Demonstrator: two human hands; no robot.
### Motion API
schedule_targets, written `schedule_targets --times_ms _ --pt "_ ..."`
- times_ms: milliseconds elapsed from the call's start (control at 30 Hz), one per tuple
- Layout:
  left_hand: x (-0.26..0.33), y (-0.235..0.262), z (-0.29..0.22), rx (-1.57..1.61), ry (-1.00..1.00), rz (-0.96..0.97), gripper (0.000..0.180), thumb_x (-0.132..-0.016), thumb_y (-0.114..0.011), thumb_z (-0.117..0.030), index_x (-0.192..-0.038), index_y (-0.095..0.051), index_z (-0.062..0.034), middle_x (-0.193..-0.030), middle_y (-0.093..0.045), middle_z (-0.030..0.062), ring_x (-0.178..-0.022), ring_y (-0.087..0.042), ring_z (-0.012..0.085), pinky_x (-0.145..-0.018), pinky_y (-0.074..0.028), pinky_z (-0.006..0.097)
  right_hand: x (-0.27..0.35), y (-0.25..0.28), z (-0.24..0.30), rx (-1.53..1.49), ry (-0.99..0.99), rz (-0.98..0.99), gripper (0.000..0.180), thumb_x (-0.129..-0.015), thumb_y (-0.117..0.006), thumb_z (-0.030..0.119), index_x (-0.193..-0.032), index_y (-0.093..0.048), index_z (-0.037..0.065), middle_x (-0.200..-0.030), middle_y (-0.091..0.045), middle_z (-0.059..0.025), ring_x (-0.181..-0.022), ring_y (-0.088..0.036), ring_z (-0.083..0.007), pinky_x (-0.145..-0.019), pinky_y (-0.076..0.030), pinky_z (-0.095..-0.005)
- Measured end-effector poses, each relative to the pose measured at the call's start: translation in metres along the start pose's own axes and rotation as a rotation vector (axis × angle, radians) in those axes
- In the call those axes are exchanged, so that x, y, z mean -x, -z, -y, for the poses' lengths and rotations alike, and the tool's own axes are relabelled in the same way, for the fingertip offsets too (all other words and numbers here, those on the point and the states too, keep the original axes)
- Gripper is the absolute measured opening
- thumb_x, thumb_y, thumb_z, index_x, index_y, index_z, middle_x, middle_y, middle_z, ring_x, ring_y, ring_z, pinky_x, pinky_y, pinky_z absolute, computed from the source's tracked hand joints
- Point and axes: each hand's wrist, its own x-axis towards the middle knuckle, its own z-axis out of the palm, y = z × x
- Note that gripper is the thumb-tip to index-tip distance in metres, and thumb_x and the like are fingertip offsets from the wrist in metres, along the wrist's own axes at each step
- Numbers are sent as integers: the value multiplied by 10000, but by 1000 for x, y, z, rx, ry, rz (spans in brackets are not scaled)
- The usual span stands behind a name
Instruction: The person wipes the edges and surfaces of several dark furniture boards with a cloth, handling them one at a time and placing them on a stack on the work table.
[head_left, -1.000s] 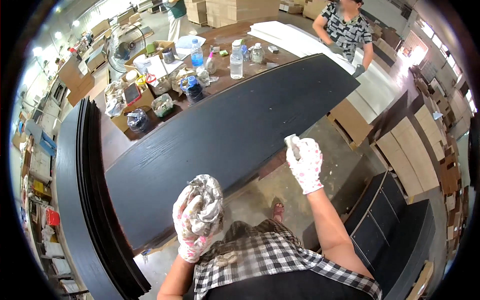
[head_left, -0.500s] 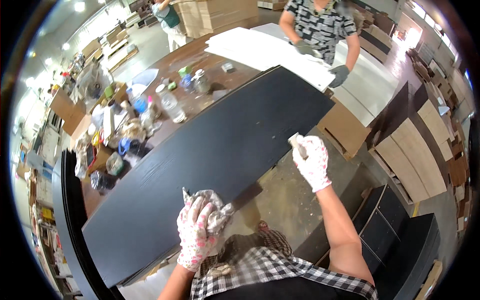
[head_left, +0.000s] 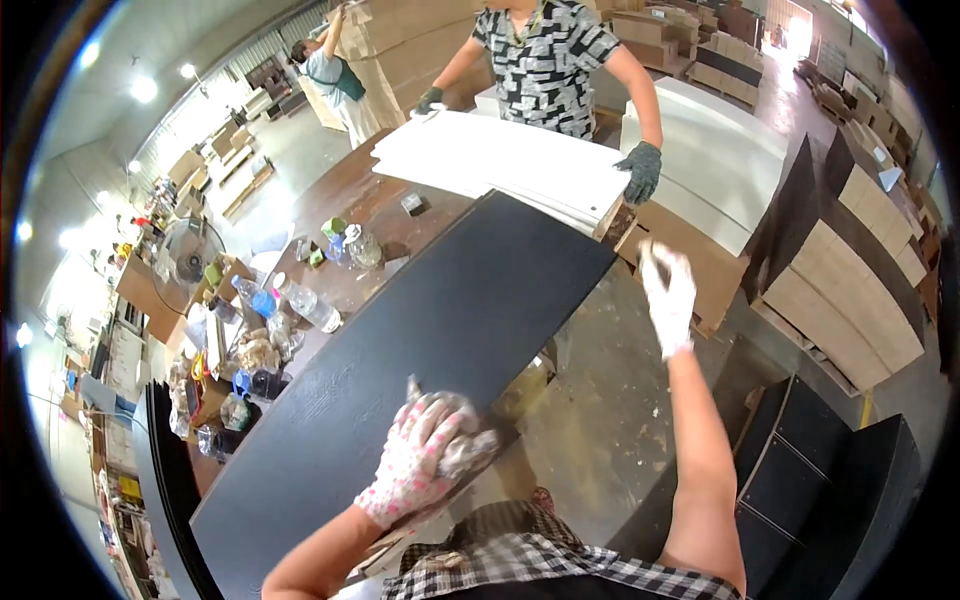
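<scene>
A long black panel (head_left: 430, 330) lies slantwise across the table. On its near edge my left hand (head_left: 415, 455), in a white glove with a pink pattern, is closed round a crumpled grey rag (head_left: 468, 452) and presses it to the surface. My right hand (head_left: 670, 305), in a matching glove, is raised off the panel's right end, over the floor. Between its fingers is a small pale piece (head_left: 655, 258), too blurred to name.
Bottles (head_left: 308, 303), a glass jar (head_left: 362, 247) and bags stand on the brown table (head_left: 340, 215). Across it, a person in dark gloves (head_left: 640, 172) holds white panels (head_left: 500, 150). Stacked boards (head_left: 840, 280) rise at right, black panels (head_left: 800, 480) below them. Another person (head_left: 340, 85) works further back.
My right hand has moved right, away from the panel. The left hand and rag have slid right along the near edge. The co-worker now has both hands spread on the white panels.
</scene>
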Motion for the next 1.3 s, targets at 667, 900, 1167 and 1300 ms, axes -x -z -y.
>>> schedule_targets --times_ms 667,900,1167,1300 --pt "-169 -88 18 128 -324 -194 682 -770 -748 -276 -1396 -517 -137 -1432 -475 191 -1369 -427 418 -1156 -345 552 191 122 -2 -425 -549 211 347 -1033 -550 95 -1370 -575 16 -1204 -642 -170 -1030 -604 -242 -934 -534 -389" --pt "135 1 39 75 42 -93 785 -773 -799 -261 -1467 -464 -115 -1515 -432 208 -1420 -405 413 -1204 -299 546 83 -17 99 -406 171 429 325 -1009 -615 165 -1295 -616 10 -1288 -620 -133 -1166 -600 -254 -1007 -488 -386" --pt "431 71 25 -53 637 -231 851 -657 -827 -327 -1434 -514 -180 -1454 -507 127 -1366 -473 358 -1113 -390 506 142 -175 342 -856 424 818 332 -937 -714 221 -1200 -668 23 -1178 -637 -108 -1085 -619 -212 -925 -518 -355" --pt "550 100 33 -381 1127 -263 452 -738 -765 -329 -1147 -655 -169 -1208 -631 94 -1069 -623 313 -915 -525 434 236 -222 467 -941 336 1109 279 -912 -689 116 -1167 -678 3 -1153 -651 -78 -1074 -616 -182 -960 -486 -330"
